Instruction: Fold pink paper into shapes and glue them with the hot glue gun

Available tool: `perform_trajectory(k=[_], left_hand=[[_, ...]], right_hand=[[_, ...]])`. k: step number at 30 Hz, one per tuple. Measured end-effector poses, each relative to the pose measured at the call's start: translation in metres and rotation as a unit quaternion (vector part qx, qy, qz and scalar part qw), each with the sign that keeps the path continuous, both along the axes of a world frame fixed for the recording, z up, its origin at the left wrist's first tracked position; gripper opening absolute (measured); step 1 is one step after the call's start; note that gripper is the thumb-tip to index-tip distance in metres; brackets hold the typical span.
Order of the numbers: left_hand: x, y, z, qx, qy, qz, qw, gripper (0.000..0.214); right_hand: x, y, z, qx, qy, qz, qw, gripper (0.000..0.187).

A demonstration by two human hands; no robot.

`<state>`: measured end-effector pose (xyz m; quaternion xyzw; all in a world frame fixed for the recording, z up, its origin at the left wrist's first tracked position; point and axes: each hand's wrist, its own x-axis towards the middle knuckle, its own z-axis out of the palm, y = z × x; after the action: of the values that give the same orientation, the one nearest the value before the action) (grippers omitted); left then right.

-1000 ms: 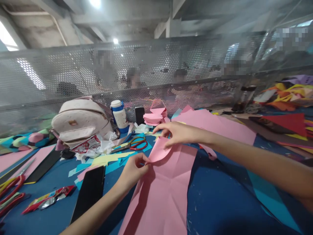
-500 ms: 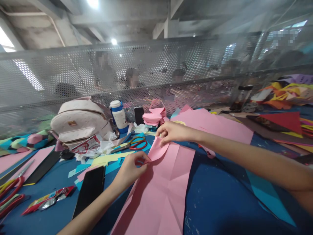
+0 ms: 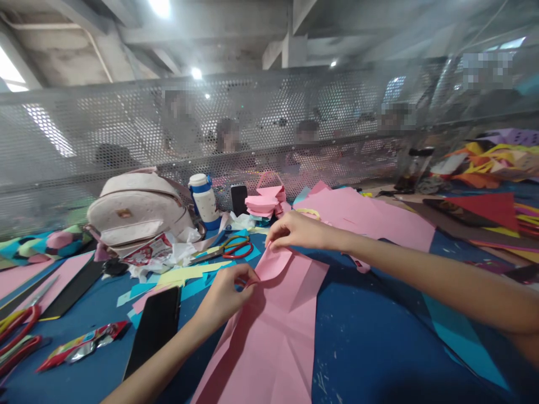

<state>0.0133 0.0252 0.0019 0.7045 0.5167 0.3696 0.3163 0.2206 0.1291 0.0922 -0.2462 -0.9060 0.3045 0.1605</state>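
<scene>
A long sheet of pink paper (image 3: 282,342) with crease lines lies in front of me, its far left corner folded over into a flap. My right hand (image 3: 290,230) pinches the tip of that flap from above. Lower on the left, my left hand (image 3: 231,286) pinches the paper's left edge where the fold begins. Both hands are closed on the same sheet. Scissors with red and yellow handles (image 3: 238,247) lie just beyond my left hand, among yellow and blue paper scraps (image 3: 185,273).
A black phone (image 3: 155,325) and a red snack wrapper (image 3: 84,343) lie left on the blue table (image 3: 362,348). More scissors (image 3: 25,320) are at the far left. Behind stand a pale backpack (image 3: 138,205), a bottle (image 3: 205,202) and folded pink paper pieces (image 3: 266,201). A perforated metal screen (image 3: 261,106) closes the back.
My right hand has moved slightly down and left with the flap's tip. The sheet's far right corner has shifted a little left and down. My left hand stays nearly in place.
</scene>
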Motion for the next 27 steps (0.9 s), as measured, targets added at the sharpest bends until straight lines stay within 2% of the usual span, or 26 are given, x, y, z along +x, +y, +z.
perform_trajectory(k=[6, 12, 17, 21, 27], left_hand=[[0.004, -0.003, 0.002, 0.012, 0.019, -0.010, 1.000, 0.019], [0.003, -0.001, -0.003, 0.006, 0.035, 0.022, 0.999, 0.018], [-0.001, 0.003, -0.009, 0.000, 0.031, 0.032, 0.999, 0.015], [-0.003, 0.005, -0.010, -0.002, 0.026, 0.033, 0.999, 0.012], [-0.003, 0.006, -0.011, -0.025, 0.009, 0.024, 0.999, 0.006]], right_hand=[[-0.002, 0.008, -0.011, 0.023, -0.007, -0.007, 1.000, 0.016], [-0.002, 0.007, -0.014, 0.030, -0.022, -0.040, 0.999, 0.020], [0.007, 0.009, -0.011, -0.013, -0.077, -0.008, 0.997, 0.025], [0.011, 0.012, -0.013, -0.032, -0.078, -0.003, 0.996, 0.012], [0.004, 0.013, -0.016, -0.003, -0.041, -0.011, 0.999, 0.014]])
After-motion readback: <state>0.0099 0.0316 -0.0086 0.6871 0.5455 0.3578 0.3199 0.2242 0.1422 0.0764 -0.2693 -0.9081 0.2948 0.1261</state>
